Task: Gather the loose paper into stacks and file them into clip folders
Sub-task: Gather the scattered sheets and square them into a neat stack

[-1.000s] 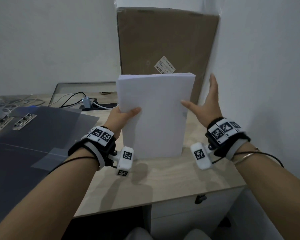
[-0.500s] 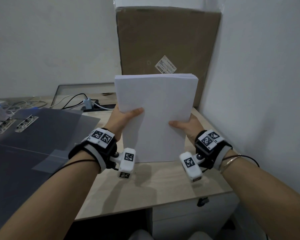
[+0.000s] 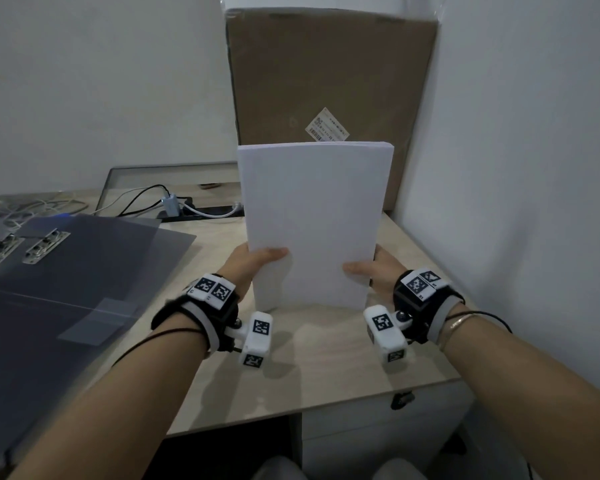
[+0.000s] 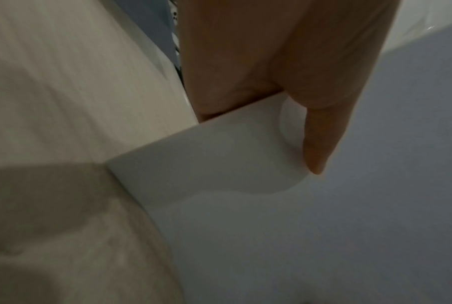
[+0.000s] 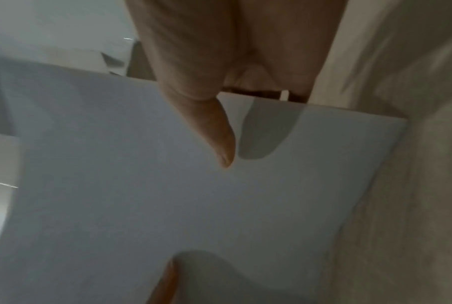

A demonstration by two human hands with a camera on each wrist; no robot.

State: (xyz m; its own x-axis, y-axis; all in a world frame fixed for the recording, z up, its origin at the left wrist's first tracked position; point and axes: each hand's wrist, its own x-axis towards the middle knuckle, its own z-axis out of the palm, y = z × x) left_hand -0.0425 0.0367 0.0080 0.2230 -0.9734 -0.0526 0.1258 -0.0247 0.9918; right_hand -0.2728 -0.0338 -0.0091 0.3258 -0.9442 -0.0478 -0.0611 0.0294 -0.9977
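A thick stack of white paper [image 3: 312,220] stands upright on its short edge on the wooden desk [image 3: 319,368]. My left hand [image 3: 257,261] grips its lower left edge, thumb on the front face and fingers hidden behind. My right hand [image 3: 368,268] grips the lower right edge the same way. In the left wrist view my thumb [image 4: 320,131] lies across the paper [image 4: 219,154]. The right wrist view has my thumb [image 5: 219,131] on the sheet [image 5: 167,185]. Open dark clip folders [image 3: 66,271] with metal clips [image 3: 45,244] lie on the left.
A large cardboard box [image 3: 329,81] leans against the wall behind the paper. A white wall [image 3: 516,168] runs close on the right. Cables and a small adapter [image 3: 170,204] sit at the back by a glass panel. A drawer unit [image 3: 378,434] sits below the desk edge.
My right hand, held flat and apart from the stack a second ago, came in and took hold of the right edge. Both hands then slid lower, with the stack standing on the desk.
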